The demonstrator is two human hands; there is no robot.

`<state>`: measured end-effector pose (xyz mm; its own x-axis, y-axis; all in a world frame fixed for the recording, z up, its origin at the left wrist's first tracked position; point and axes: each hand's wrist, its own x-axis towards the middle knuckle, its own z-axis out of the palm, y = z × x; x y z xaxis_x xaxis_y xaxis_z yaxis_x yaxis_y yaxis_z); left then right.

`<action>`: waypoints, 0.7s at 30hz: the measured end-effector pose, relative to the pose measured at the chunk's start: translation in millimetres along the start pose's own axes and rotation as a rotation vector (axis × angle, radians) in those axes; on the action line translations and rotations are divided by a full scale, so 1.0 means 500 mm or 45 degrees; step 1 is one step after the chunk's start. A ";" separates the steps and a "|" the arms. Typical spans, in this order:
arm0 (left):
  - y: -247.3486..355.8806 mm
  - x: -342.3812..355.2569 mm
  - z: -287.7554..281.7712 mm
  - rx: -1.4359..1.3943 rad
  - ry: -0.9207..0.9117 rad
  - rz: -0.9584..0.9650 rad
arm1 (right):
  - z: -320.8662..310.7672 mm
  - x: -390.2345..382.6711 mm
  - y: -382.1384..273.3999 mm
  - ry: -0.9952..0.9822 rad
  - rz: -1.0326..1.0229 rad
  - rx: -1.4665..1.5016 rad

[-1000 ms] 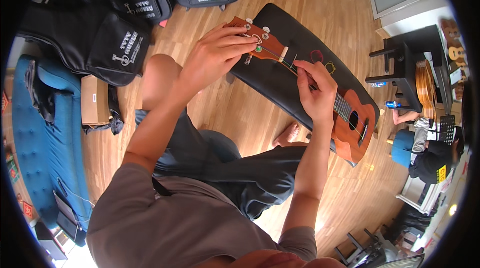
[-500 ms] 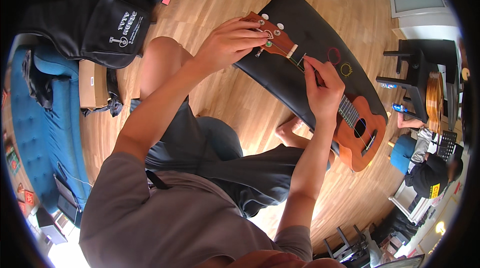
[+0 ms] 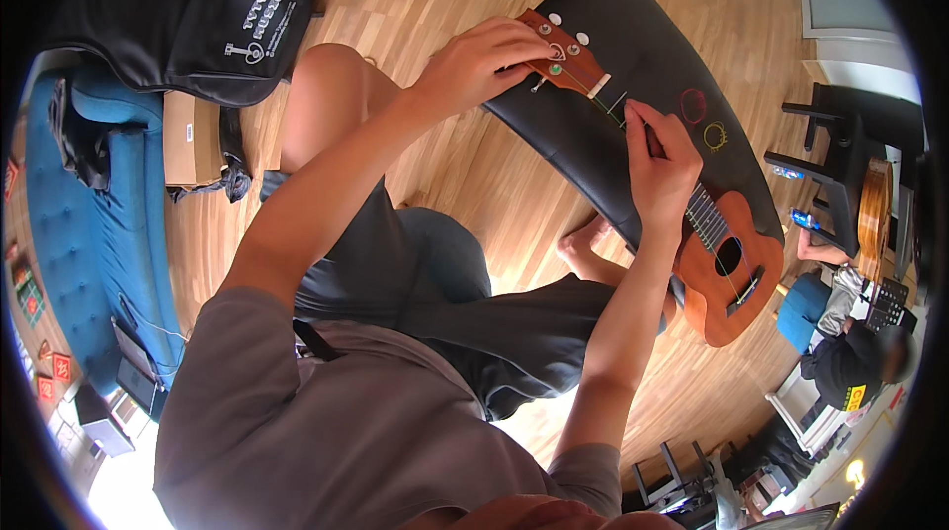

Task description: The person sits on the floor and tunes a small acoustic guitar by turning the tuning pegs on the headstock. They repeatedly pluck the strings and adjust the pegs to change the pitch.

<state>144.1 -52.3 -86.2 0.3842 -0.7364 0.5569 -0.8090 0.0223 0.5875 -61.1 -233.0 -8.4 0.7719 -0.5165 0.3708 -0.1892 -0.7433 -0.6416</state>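
A brown ukulele [image 3: 709, 301] lies face up on a long black padded bench, its headstock [image 3: 568, 57] pointing away to the upper left. My left hand [image 3: 484, 60] is at the left edge of that headstock, fingers curled over it beside the tuning pegs; the thumb is hidden. Over the upper neck, my right hand [image 3: 664, 159] pinches with thumb and forefinger at a thin string running down from the nut. A string also crosses the sound hole to the bridge [image 3: 743, 295]. Two coiled strings, one pink-red [image 3: 693, 106] and one yellow [image 3: 715, 137], lie beside the neck.
The black bench [image 3: 633, 16] stands on a wood floor. Black instrument bags [image 3: 213, 26], a cardboard box [image 3: 191, 139] and a blue sofa [image 3: 119, 233] are at the left. Far right, a person in black [image 3: 845, 362] sits near a black stand and another wooden instrument [image 3: 874, 204].
The view has shifted a little. My left fingers, stretched across the headstock before, have drawn back and curled at its left edge. My right hand still pinches over the upper neck.
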 end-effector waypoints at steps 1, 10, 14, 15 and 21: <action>0.002 0.000 0.000 -0.042 0.017 -0.030 | 0.001 -0.001 0.001 0.007 0.004 0.003; 0.041 0.008 -0.038 -0.341 -0.141 -0.428 | 0.010 -0.004 0.009 0.043 0.007 -0.010; 0.052 0.014 -0.048 -0.436 -0.165 -0.588 | 0.009 -0.005 0.008 0.044 -0.018 -0.030; 0.050 0.014 -0.050 -0.433 -0.166 -0.586 | 0.010 -0.006 0.006 0.045 -0.023 -0.029; 0.029 0.010 -0.030 -0.536 -0.129 -0.611 | 0.002 -0.008 0.007 0.039 0.041 0.015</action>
<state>140.7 -45.6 -66.0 0.5991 -0.7903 0.1289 -0.3057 -0.0770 0.9490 -64.3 -233.1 -13.1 0.7467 -0.5528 0.3700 -0.2061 -0.7212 -0.6614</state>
